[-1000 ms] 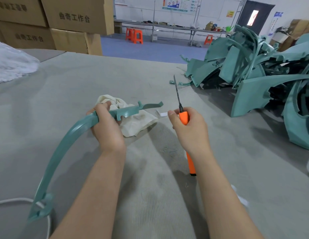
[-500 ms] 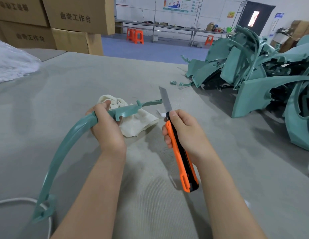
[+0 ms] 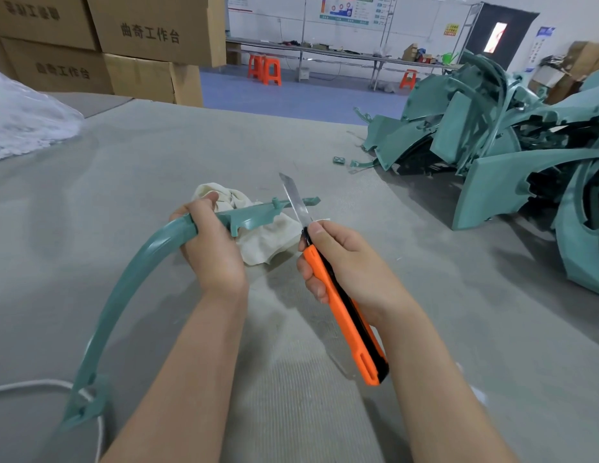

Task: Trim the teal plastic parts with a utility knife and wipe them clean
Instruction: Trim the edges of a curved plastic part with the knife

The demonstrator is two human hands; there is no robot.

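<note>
A long curved teal plastic part point(image 3: 124, 292) arcs from the lower left up to the middle, and my left hand point(image 3: 211, 248) grips it near its upper end. Its thin tip point(image 3: 310, 201) sticks out to the right. My right hand point(image 3: 345, 262) holds an orange and black utility knife point(image 3: 348, 315) with the blade point(image 3: 294, 200) extended. The blade crosses the part's thin end, just left of the tip. A cream cloth point(image 3: 258, 235) lies on the table under and behind the part.
A big heap of teal plastic parts point(image 3: 512, 152) fills the right side of the grey table point(image 3: 425, 329). Small teal scraps point(image 3: 339, 160) lie near it. Cardboard boxes point(image 3: 124, 45) stand at the back left, a white bag point(image 3: 24, 125) at far left, a white cord point(image 3: 34, 384) at lower left.
My right hand turned the knife from edge-on to showing its orange side and moved it left, bringing the blade up against the part's thin end. My left hand kept its grip.
</note>
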